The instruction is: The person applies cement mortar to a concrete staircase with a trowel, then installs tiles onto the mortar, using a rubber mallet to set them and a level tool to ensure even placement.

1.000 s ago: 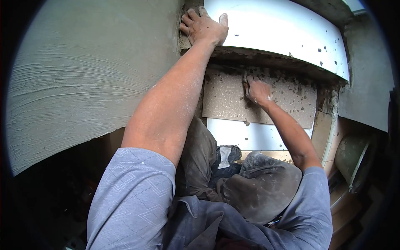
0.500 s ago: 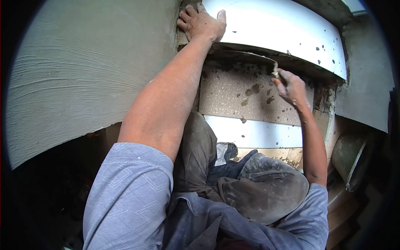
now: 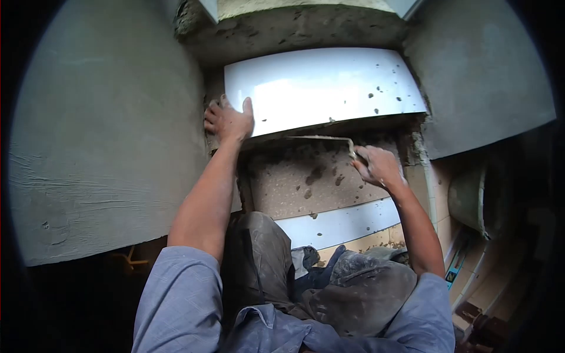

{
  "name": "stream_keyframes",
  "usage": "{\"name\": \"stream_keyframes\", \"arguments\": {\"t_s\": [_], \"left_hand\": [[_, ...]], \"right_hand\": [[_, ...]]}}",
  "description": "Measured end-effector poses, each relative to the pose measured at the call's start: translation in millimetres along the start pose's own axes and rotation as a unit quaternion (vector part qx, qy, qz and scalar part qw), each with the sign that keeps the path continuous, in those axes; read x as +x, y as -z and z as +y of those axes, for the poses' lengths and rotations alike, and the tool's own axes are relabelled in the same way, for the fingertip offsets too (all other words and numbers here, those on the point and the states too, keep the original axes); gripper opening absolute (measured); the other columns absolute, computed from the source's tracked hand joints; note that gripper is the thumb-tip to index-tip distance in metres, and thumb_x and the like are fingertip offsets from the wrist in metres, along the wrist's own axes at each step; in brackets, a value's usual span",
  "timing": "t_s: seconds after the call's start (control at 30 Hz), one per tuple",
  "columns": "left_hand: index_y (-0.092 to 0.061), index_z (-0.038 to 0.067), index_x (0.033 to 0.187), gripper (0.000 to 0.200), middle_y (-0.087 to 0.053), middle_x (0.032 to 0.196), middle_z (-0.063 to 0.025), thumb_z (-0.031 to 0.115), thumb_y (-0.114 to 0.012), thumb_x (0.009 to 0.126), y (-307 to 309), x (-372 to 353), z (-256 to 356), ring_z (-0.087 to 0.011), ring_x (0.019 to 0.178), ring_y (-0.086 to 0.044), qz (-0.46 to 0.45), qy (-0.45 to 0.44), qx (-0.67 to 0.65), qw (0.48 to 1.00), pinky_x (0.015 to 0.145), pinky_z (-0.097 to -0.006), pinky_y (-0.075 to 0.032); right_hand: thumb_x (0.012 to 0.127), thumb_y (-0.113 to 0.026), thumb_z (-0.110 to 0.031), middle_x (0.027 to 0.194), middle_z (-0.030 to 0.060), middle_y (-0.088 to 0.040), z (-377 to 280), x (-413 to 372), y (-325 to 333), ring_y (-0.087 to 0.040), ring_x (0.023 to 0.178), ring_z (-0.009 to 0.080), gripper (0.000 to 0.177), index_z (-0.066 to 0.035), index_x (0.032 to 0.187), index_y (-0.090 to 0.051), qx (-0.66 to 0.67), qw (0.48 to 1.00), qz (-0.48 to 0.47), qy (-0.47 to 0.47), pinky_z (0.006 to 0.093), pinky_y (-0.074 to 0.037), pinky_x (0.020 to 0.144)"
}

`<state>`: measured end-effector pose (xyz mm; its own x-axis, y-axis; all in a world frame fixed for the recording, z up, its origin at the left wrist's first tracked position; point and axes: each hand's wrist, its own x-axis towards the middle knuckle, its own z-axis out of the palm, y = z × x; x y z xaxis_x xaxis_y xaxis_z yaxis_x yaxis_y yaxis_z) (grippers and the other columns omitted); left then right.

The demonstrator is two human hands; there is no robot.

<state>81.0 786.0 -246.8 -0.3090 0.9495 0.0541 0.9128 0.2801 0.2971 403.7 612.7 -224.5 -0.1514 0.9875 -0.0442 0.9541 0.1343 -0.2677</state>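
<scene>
My left hand (image 3: 229,122) lies at the left end of a glossy white tile (image 3: 318,88), its fingers spread and its thumb over the tile's front left corner. Grey splashes of mortar dot the tile's right part. In my right hand (image 3: 379,166) is the handle of a trowel (image 3: 332,138), whose thin metal edge runs leftward just below the tile's front edge. Part of its blade is lost in the shadow there. Under it stands a brown patterned tile (image 3: 288,187) spattered with wet mortar, above a lower white tile strip (image 3: 329,228).
Grey plastered walls (image 3: 100,135) flank the step on the left and right (image 3: 477,76). A rough concrete step (image 3: 306,29) rises behind the white tile. On the right are a tilted bucket (image 3: 468,197) and a blue spirit level (image 3: 453,273). My knees (image 3: 359,288) are close below.
The view has tilted up, so the tile and both hands sit lower and further left, and more concrete shows behind. My right hand still grips the trowel under the tile's front edge.
</scene>
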Motion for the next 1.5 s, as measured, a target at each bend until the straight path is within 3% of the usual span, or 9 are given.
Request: {"name": "stream_keyframes", "arguments": {"t_s": [0.13, 0.2, 0.37, 0.53, 0.63, 0.73, 0.77, 1.27, 1.5], "left_hand": [[-0.038, 0.009, 0.145, 0.078, -0.028, 0.15, -0.0223, 0.06, -0.047, 0.087, 3, 0, 3, -0.04, 0.139, -0.021, -0.001, 0.0, 0.007, 1.0, 0.112, -0.0541, -0.015], [-0.039, 0.009, 0.145, 0.078, -0.028, 0.15, -0.022, 0.06, -0.047, 0.086, -1, 0, 0, -0.0396, 0.139, -0.021, 0.002, 0.001, -0.002, 1.0, 0.112, -0.0541, -0.015], [-0.038, 0.009, 0.145, 0.078, -0.027, 0.15, -0.0213, 0.06, -0.046, 0.087, 3, -3, 2, -0.0388, 0.139, -0.021, -0.009, 0.009, 0.011, 1.0, 0.112, -0.0538, -0.014], [-0.038, 0.009, 0.145, 0.077, -0.027, 0.15, -0.0205, 0.06, -0.045, 0.088, 11, -7, 7, -0.0382, 0.139, -0.02, -0.014, 0.01, 0.013, 1.0, 0.113, -0.0538, -0.014], [-0.038, 0.01, 0.145, 0.077, -0.027, 0.15, -0.0201, 0.061, -0.045, 0.088, 5, -5, 2, -0.0386, 0.139, -0.02, -0.01, 0.005, 0.02, 1.0, 0.112, -0.0538, -0.015], [-0.038, 0.01, 0.145, 0.077, -0.028, 0.15, -0.0196, 0.062, -0.045, 0.088, 9, -2, 4, -0.0383, 0.139, -0.021, -0.012, 0.012, 0.021, 1.0, 0.112, -0.0537, -0.015], [-0.038, 0.01, 0.145, 0.077, -0.028, 0.15, -0.0195, 0.062, -0.045, 0.088, 7, -2, 4, -0.0382, 0.138, -0.021, -0.016, 0.017, 0.026, 0.999, 0.112, -0.0537, -0.015], [-0.039, 0.013, 0.145, 0.079, -0.029, 0.149, -0.0197, 0.064, -0.047, 0.086, 1, 1, 4, -0.0381, 0.138, -0.023, -0.006, 0.019, 0.041, 0.999, 0.111, -0.0538, -0.017], [-0.039, 0.014, 0.145, 0.077, -0.029, 0.149, -0.0179, 0.064, -0.045, 0.086, -2, 3, 5, -0.0374, 0.137, -0.024, -0.002, 0.019, 0.053, 0.998, 0.111, -0.0523, -0.016]], "right_hand": [[0.084, -0.064, -0.034, 0.087, 0.0172, -0.065, 13, -102, 57, -0.063, 0.084, 0.0374, 0.028, -0.011, 0.101, -0.064, -0.014, 0.993, -0.037, -0.108, 0.0468, -0.049, 0.072], [0.086, -0.061, -0.031, 0.09, 0.0219, -0.064, -2, -179, 103, -0.06, 0.087, 0.0417, 0.028, -0.006, 0.097, -0.063, 0.043, 0.948, -0.095, -0.3, 0.0484, -0.047, 0.075], [0.081, -0.066, -0.027, 0.082, 0.0257, -0.063, -40, -381, 174, -0.062, 0.084, 0.0431, 0.028, -0.001, 0.09, -0.066, -0.001, 0.822, -0.166, -0.545, 0.0476, -0.047, 0.074], [0.079, -0.065, -0.032, 0.099, 0.0243, -0.066, -72, -462, 114, -0.063, 0.097, 0.0414, 0.033, -0.002, 0.093, -0.069, -0.063, 0.721, -0.214, -0.656, 0.0492, -0.05, 0.087], [0.081, -0.062, -0.031, 0.091, 0.0278, -0.065, -58, -470, 30, -0.066, 0.088, 0.0398, 0.04, 0.007, 0.091, -0.064, 0.01, 0.791, -0.2, -0.578, 0.0489, -0.052, 0.076], [0.086, -0.064, -0.027, 0.074, 0.02, -0.065, -64, -462, 55, -0.066, 0.062, 0.0288, 0.033, 0.006, 0.087, -0.064, 0.165, 0.723, -0.184, -0.646, 0.0422, -0.053, 0.057], [0.091, -0.062, -0.021, 0.063, 0.0115, -0.06, -55, -482, 55, -0.057, 0.046, 0.0173, 0.027, 0.006, 0.086, -0.063, 0.315, 0.667, -0.205, -0.644, 0.0337, -0.047, 0.042], [0.09, -0.058, -0.025, 0.059, 0.0107, -0.054, -147, -531, 3, -0.05, 0.041, 0.0209, 0.025, 0.001, 0.089, -0.057, 0.644, 0.417, 0.084, -0.636, 0.0335, -0.041, 0.037], [0.091, -0.058, -0.027, 0.06, 0.0089, -0.053, -164, -505, 6, -0.05, 0.041, 0.0187, 0.027, -0.001, 0.087, -0.057, 0.613, 0.435, 0.176, -0.635, 0.0322, -0.041, 0.037]]}}
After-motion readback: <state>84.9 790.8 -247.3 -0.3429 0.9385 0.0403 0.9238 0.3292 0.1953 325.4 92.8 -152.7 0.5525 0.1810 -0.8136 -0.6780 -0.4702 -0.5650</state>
